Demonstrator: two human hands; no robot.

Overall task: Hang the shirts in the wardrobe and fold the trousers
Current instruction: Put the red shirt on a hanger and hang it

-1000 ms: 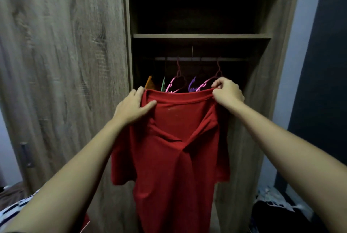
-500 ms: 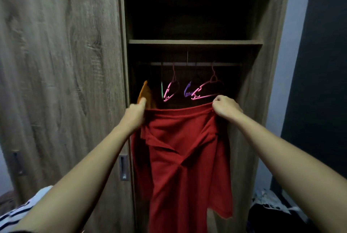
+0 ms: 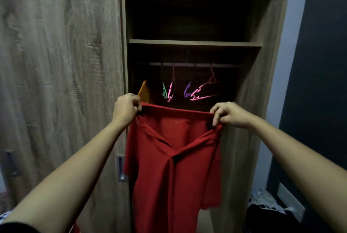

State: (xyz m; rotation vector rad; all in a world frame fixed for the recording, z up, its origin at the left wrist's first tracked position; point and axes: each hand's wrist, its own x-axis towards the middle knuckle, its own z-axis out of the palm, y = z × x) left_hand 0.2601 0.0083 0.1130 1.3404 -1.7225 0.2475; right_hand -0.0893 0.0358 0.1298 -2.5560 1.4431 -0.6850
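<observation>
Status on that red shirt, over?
Left hand, right hand pinch red shirt at top edge. Not yet on hanger. Rail ahead unobstructed, pink hanger free.

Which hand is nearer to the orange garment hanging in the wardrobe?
Left. The left hand, gripping one top corner of the red shirt, sits just below-left of the orange garment; the right hand grips the other corner, far off to its right.
</observation>
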